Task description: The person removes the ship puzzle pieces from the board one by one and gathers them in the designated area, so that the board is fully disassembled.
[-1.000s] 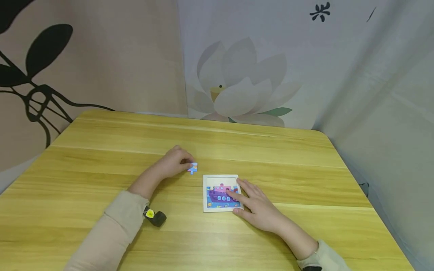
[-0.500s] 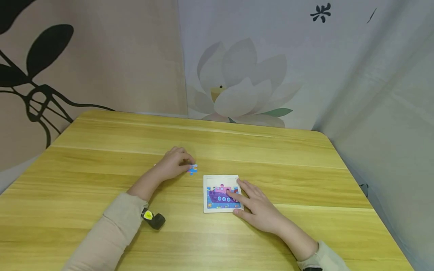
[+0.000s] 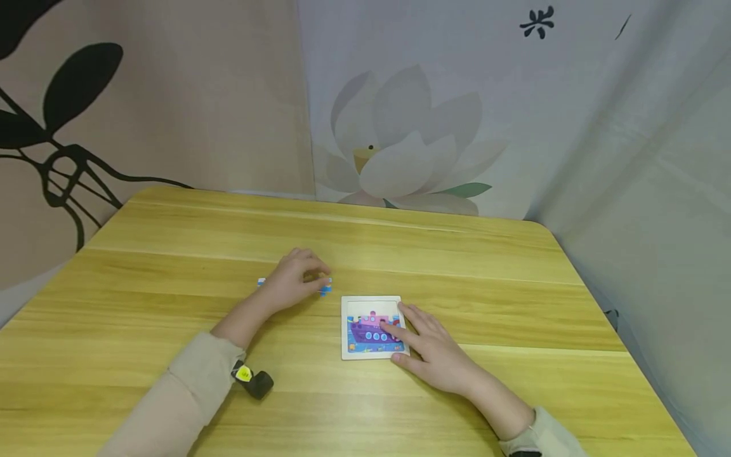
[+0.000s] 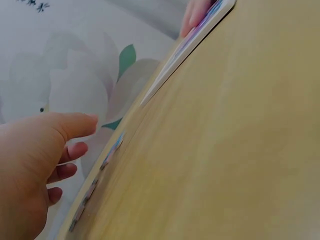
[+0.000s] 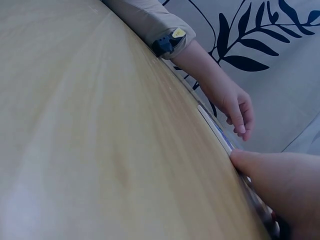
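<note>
My left hand (image 3: 292,280) hovers with loosely bent fingers over a row of jigsaw puzzle pieces (image 4: 86,198) lying on the table, and nothing shows between thumb and fingers in the left wrist view. In the head view the hand mostly covers the row; a blue piece (image 3: 326,290) peeks out by the thumb and a white-and-blue piece (image 3: 261,281) behind the wrist. My right hand (image 3: 435,358) rests on the right side of a white puzzle tray (image 3: 344,330), fingers spread, the index finger on the picture. The tray holds a purple-and-pink ship picture with a bare upper strip.
The wooden table (image 3: 485,292) reaches back to a curtain (image 3: 240,95) printed with a flower and dark leaves. A black wrist camera (image 3: 259,384) sticks out beside the left sleeve.
My left hand has shifted slightly and now hides more of the blue piece; the white-and-blue piece behind the wrist has come into view. The right hand and tray stay put.
</note>
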Demonstrator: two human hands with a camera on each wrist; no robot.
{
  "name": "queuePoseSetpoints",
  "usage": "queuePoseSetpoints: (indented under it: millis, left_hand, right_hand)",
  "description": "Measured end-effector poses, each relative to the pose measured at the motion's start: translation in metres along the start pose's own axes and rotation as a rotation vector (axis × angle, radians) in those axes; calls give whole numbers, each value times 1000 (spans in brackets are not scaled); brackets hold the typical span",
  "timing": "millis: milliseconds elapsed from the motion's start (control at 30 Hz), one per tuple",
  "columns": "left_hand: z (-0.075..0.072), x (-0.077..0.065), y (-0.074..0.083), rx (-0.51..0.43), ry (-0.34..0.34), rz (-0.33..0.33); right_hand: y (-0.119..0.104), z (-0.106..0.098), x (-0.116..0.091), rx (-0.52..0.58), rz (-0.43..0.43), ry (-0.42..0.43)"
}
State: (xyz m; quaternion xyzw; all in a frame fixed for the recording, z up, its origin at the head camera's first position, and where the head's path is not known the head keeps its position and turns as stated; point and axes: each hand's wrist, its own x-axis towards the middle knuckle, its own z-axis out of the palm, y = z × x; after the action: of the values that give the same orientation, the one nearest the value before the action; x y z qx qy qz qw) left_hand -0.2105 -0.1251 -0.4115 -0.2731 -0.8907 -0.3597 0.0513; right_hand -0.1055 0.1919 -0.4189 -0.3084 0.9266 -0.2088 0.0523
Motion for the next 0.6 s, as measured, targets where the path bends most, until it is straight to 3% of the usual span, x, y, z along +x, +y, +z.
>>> queuePoseSetpoints:
  millis: [267, 600]
  left_hand:
    - [8, -10, 12, -92, 23, 47]
    - [12, -22, 31, -152, -41, 33]
  right_hand:
    - [0, 0, 0, 4, 3, 0]
    - [0, -1, 1, -2, 16, -9]
